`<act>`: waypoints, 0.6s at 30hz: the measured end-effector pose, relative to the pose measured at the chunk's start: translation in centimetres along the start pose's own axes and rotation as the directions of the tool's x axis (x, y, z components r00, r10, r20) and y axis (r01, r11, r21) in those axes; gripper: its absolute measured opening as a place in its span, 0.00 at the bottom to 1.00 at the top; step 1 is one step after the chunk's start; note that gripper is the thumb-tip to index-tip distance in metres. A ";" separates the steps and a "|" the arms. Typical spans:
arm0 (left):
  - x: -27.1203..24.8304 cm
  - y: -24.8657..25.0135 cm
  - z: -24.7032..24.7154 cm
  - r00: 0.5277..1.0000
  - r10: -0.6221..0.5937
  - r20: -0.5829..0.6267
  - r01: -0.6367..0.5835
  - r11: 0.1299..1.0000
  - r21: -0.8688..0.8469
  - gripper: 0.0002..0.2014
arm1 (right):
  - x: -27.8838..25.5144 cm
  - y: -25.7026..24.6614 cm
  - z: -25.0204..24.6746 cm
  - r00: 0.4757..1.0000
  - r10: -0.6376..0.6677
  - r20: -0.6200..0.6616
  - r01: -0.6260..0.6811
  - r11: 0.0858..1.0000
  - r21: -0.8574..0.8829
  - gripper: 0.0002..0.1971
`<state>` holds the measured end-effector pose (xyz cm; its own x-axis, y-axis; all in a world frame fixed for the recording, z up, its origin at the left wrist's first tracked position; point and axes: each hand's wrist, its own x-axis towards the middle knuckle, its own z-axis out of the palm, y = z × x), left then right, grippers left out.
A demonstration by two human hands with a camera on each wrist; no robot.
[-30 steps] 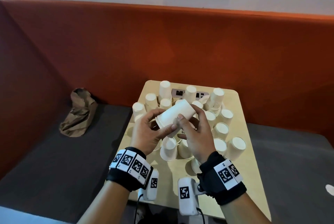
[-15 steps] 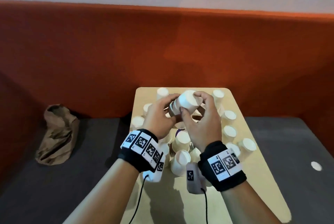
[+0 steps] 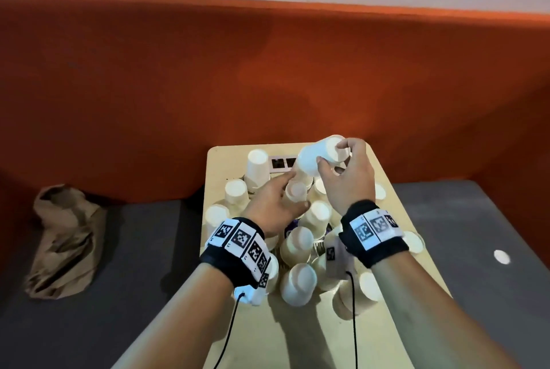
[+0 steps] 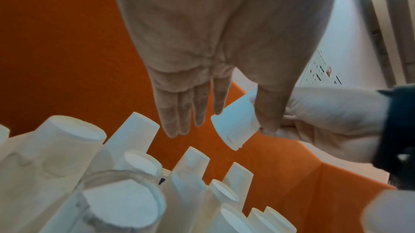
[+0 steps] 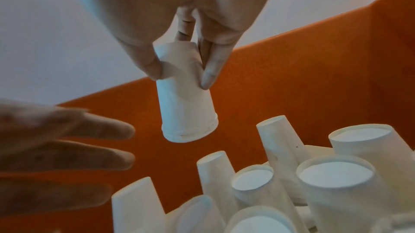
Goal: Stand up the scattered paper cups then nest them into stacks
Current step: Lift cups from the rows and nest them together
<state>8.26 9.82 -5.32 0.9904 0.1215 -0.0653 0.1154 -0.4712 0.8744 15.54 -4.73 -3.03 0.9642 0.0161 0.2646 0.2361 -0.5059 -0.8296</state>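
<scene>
1. The right hand [image 3: 346, 178] pinches a small stack of nested paper cups [image 5: 184, 94] between thumb and fingers near the closed end, mouth down and tilted, lifted above the far middle of the tabletop [image 3: 384, 181]. Doubled rims at the mouth in the right wrist view suggest more than one cup in the grip.
2. The left hand [image 3: 273, 205] has straight, relaxed fingers and holds nothing; it reaches just below and beside the held stack, over an inverted cup [image 3: 296, 190], though contact cannot be told from these views.
3. The step in hand appears to be nesting: the standing is largely done, since the cups on the tabletop [image 3: 297, 282] sit mouth down, crowded close together, a few already doubled.
4. The next move likely calls for lining the held stack's mouth squarely over one standing cup and lowering it without knocking the neighbours, which stand almost touching; the free left hand could steady the target.
5. The tabletop is pale wood with rounded corners and a socket panel [image 3: 281, 162] set in near its far edge.
6. Around it runs a dark grey bench seat [image 3: 134, 249] with a crumpled brown paper bag [image 3: 62, 237] to the left, backed by an orange upholstered wall [image 3: 268, 71] under a pale wall.
</scene>
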 end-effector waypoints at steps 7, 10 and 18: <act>0.5 -1.9 -1.0 0.999 -0.044 0.022 0.043 0.999 0.023 0.31 | 3.8 2.0 2.8 0.992 0.029 0.119 -0.003 0.977 -0.213 0.16; 0.4 -2.8 -1.2 0.996 -0.087 0.013 0.087 0.996 0.030 0.32 | 4.8 2.4 3.7 0.992 0.043 0.120 -0.014 0.972 -0.233 0.17; 0.8 -3.9 -1.1 0.993 -0.115 0.017 0.114 0.993 0.015 0.31 | 6.2 3.4 5.6 0.982 0.072 0.175 -0.012 0.947 -0.321 0.16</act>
<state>8.56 12.70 -8.28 0.9718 0.1599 -0.1731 0.2289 -0.4671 0.8540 22.97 -1.50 -6.98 0.9849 0.1298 0.1141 0.1728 -0.7564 -0.6309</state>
